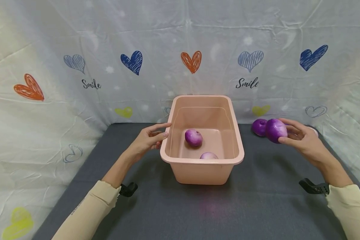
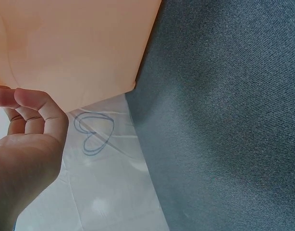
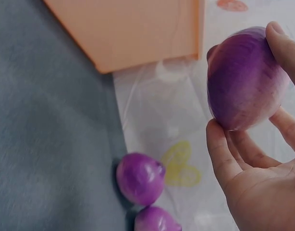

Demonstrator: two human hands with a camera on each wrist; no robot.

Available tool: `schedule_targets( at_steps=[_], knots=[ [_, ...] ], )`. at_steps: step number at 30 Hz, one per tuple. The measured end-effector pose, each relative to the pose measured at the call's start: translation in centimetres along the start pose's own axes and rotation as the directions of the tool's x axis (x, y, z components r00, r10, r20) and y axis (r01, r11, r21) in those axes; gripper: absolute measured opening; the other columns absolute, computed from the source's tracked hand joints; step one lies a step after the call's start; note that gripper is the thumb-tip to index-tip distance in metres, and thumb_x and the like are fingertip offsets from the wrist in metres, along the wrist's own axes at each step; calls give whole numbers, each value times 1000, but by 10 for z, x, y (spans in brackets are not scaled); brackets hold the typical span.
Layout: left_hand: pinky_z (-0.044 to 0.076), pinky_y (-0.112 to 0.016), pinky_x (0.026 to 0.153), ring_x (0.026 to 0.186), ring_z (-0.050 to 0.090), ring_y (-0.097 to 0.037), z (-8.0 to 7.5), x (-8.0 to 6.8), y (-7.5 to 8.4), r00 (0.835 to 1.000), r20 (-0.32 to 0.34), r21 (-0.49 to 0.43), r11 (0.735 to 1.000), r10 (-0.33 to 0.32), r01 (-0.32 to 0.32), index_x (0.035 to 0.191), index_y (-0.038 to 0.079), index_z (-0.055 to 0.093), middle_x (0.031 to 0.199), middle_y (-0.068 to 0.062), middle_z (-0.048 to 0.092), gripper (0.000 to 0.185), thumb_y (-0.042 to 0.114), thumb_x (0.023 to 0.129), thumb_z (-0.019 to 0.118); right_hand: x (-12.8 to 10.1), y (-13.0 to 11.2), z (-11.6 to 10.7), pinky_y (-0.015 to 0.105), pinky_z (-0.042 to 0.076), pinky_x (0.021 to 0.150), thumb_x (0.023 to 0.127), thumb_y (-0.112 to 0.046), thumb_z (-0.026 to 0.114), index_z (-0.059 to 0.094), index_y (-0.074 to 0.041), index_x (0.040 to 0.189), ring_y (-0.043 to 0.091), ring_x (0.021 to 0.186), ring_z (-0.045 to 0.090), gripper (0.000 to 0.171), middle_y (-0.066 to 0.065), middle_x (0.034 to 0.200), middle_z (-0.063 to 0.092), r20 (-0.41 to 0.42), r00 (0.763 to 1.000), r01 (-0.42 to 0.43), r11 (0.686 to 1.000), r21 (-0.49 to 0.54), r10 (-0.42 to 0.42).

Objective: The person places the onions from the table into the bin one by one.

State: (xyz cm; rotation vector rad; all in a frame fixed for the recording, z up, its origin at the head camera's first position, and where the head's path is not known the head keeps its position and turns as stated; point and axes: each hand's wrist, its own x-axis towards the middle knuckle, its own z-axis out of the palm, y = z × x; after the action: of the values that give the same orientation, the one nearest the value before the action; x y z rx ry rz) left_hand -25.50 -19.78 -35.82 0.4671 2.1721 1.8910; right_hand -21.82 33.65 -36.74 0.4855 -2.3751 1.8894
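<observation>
My right hand (image 1: 303,140) holds a purple onion (image 1: 276,130) w/ fingers (image 3: 219,154) curled round it, thumb on one side, others under and behind, lifted off the desk (image 1: 258,200) to the right of the pink tub (image 1: 202,173). Left hand (image 1: 148,140) rests at the tub's left rim, fingers loosely bent, touching the wall but not gripping anything. Two onions lie inside the tub (image 1: 193,137) (image 1: 209,156); at least two more sit on the desk by the backdrop (image 3: 140,178) (image 3: 156,220). To do this well, I judge: keep the grip snug but not crushing, bring it over the rim w/ clearance, lower before letting go, left hand steadying the tub. Onion's long axis runs approx. upright, tilted slightly in the wrist view; which end is the stem I can't tell.
</observation>
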Motion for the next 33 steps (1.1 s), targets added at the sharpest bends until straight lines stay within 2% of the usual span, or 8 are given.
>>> schedule_targets(
  at_steps=[4, 13, 18, 25, 33],
  knots=[
    [44, -29, 64, 70, 46, -15, 0, 0, 1, 1000, -2, -3, 1000, 0, 0, 147, 19, 57, 91, -8, 58, 50, 28, 100, 70, 6, -10, 8, 23, 52, 86, 99, -1, 66, 47, -13, 152, 16, 116, 59, 58, 9, 136, 52, 8, 1000, -13, 999, -46, 14],
    [45, -28, 64, 69, 47, -14, 0, 0, 0, 1000, -2, -7, 1000, 0, 0, 147, 20, 58, 93, -9, 61, 50, 29, 100, 70, 23, -27, 28, 24, 51, 88, 98, -4, 69, 48, -15, 151, 20, 118, 57, 58, 10, 141, 48, 15, 1000, -6, 999, -50, 6],
    [46, -29, 66, 70, 48, -15, 0, -1, 1, 1000, -1, -11, 1000, -2, 2, 147, 20, 58, 95, -9, 61, 50, 29, 100, 70, 34, -35, 39, 26, 52, 88, 97, -4, 70, 49, -15, 151, 20, 117, 59, 58, 10, 140, 50, 29, 999, 22, 1000, -19, -21],
    [47, -29, 66, 70, 48, -15, 1, 0, 0, 1000, -3, -6, 1000, 2, -2, 147, 19, 57, 93, -9, 61, 49, 28, 100, 69, 48, -41, 53, 27, 52, 89, 95, 4, 69, 51, -12, 150, 21, 117, 60, 60, 12, 139, 52, 89, 990, 108, 992, 61, -113],
    [47, -31, 67, 72, 48, -19, 1, -1, 0, 1000, -4, -6, 1000, 2, -2, 147, 20, 58, 93, -10, 60, 49, 28, 100, 70, 61, -47, 69, 30, 52, 91, 93, 7, 70, 52, -11, 149, 25, 119, 59, 61, 15, 140, 51, 125, 983, 122, 985, 121, -137]
  ],
)
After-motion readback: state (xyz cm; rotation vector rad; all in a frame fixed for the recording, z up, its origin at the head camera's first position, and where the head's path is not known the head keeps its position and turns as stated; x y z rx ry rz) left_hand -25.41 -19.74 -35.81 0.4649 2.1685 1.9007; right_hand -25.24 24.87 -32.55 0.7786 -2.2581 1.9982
